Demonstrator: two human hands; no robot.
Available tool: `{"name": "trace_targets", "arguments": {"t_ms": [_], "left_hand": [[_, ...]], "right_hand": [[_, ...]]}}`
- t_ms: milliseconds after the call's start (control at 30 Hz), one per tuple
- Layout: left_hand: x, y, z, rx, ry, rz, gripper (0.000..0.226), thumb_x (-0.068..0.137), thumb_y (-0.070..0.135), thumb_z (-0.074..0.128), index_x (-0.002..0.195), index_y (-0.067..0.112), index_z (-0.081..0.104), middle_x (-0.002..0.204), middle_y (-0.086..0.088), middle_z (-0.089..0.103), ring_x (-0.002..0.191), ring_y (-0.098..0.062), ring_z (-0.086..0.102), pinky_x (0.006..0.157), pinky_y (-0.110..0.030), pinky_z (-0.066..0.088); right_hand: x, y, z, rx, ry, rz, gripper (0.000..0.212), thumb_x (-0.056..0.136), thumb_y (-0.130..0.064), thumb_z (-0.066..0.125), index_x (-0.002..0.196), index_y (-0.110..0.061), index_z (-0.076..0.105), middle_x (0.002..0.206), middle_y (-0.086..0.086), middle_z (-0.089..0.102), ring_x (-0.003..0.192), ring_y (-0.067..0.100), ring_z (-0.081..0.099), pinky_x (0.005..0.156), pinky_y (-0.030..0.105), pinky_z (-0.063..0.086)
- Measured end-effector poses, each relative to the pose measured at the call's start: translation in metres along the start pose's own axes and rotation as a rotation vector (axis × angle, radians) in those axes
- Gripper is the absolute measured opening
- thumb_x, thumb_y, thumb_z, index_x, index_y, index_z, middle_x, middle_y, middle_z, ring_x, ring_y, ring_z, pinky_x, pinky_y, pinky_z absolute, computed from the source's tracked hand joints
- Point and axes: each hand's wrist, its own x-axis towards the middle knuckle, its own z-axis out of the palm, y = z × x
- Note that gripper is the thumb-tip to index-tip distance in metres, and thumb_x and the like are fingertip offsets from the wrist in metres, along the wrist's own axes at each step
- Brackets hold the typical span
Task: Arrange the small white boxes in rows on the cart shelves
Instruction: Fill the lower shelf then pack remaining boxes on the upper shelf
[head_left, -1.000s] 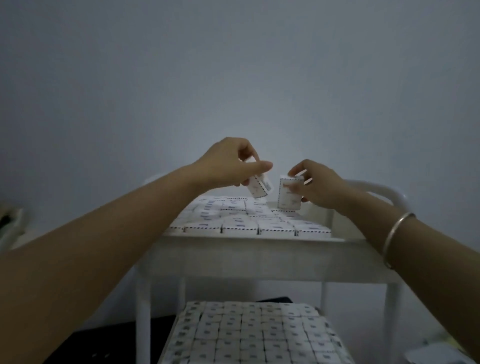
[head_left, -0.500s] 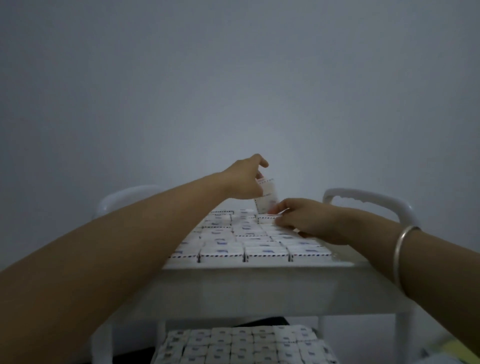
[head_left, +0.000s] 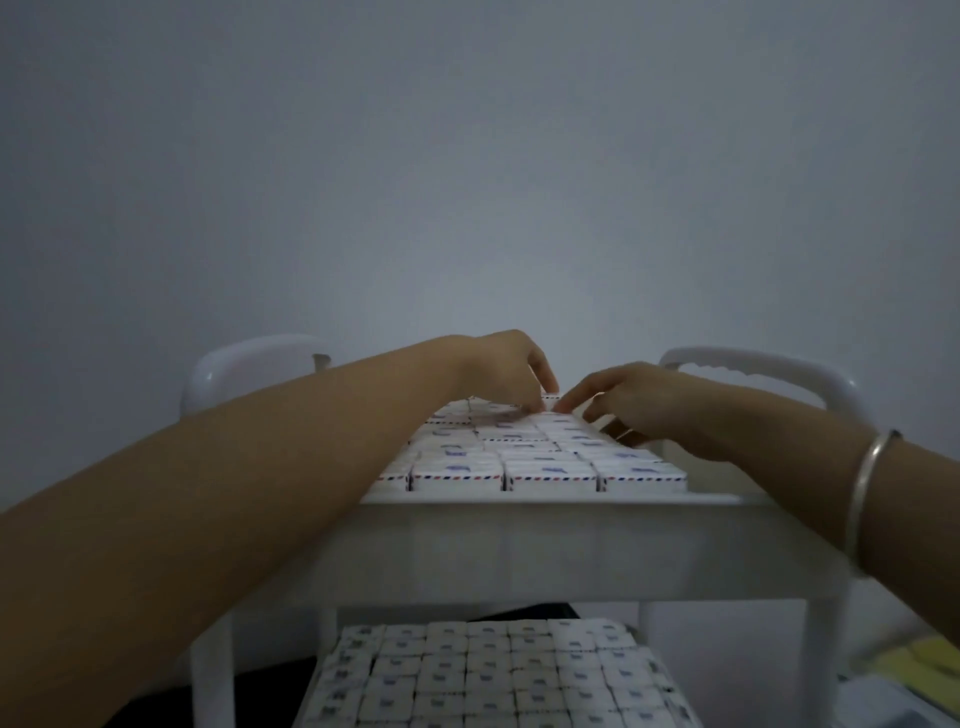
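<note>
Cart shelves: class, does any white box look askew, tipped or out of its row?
Nothing stands out. The top-shelf boxes and lower-shelf boxes lie flat in even rows. The left hand and right hand hide part of the far row.

White cart's top shelf (head_left: 519, 545) carries small white boxes (head_left: 550, 475) with red-and-blue dashed edges, lying flat in touching rows from the front lip back toward the far end; curved handles (head_left: 769, 364) rise at either side; between the legs (head_left: 210, 675), the lower shelf (head_left: 310, 696) holds a tightly packed grid of more boxes (head_left: 488, 670).
</note>
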Motion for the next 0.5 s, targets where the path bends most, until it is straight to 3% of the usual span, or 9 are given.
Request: {"name": "trace_targets", "arguments": {"t_ms": [133,233,300,367,433,500], "left_hand": [[-0.005,0.0,0.0,0.02,-0.048,-0.015,0.034,0.09,0.006,0.052,0.115,0.019,0.071,0.109,0.011,0.064,0.114,-0.013,0.053,0.098,-0.024,0.036],[-0.014,-0.003,-0.003,0.031,-0.04,-0.026,0.047,0.089,-0.002,0.04,0.118,0.02,0.07,0.138,0.001,0.055,0.13,-0.018,0.046,0.101,-0.024,0.031],[-0.024,-0.002,-0.007,0.017,0.015,-0.032,0.051,0.089,-0.004,0.038,0.124,0.02,0.066,0.145,-0.002,0.048,0.135,-0.019,0.041,0.102,-0.024,0.028],[-0.037,0.003,-0.012,-0.051,0.127,-0.005,0.051,0.089,-0.005,0.039,0.124,0.02,0.066,0.139,-0.002,0.054,0.132,-0.018,0.046,0.103,-0.023,0.031],[-0.055,0.006,-0.02,-0.109,0.256,0.047,0.049,0.087,-0.006,0.039,0.114,0.02,0.071,0.119,0.002,0.068,0.115,-0.012,0.058,0.101,-0.025,0.042],[-0.083,0.006,-0.027,-0.143,0.323,0.091,0.045,0.085,-0.006,0.041,0.1,0.022,0.074,0.098,0.007,0.073,0.092,-0.006,0.065,0.084,-0.025,0.052]], "right_hand": [[-0.002,0.0,0.0,0.027,0.057,-0.025,0.034,0.096,0.0,0.03,0.104,-0.015,0.06,0.099,0.005,0.066,0.075,0.017,0.063,0.059,0.021,0.051],[-0.006,-0.002,0.001,-0.018,0.094,-0.064,0.032,0.094,0.003,0.03,0.099,-0.015,0.057,0.097,0.004,0.064,0.072,0.016,0.063,0.069,0.027,0.054],[-0.012,-0.004,0.001,-0.019,0.143,-0.126,0.034,0.091,0.006,0.032,0.092,-0.017,0.056,0.098,0.005,0.063,0.073,0.017,0.064,0.075,0.031,0.054],[-0.022,-0.008,0.001,-0.015,0.221,-0.227,0.036,0.09,0.006,0.034,0.088,-0.022,0.058,0.1,0.003,0.065,0.077,0.017,0.067,0.077,0.032,0.054],[-0.037,-0.016,0.003,-0.061,0.302,-0.359,0.034,0.091,0.0,0.041,0.087,-0.029,0.059,0.097,-0.005,0.068,0.079,0.012,0.068,0.077,0.03,0.054],[-0.056,-0.028,0.008,-0.137,0.374,-0.493,0.032,0.092,-0.007,0.047,0.084,-0.036,0.059,0.088,-0.014,0.068,0.079,0.006,0.066,0.073,0.026,0.053]]}}
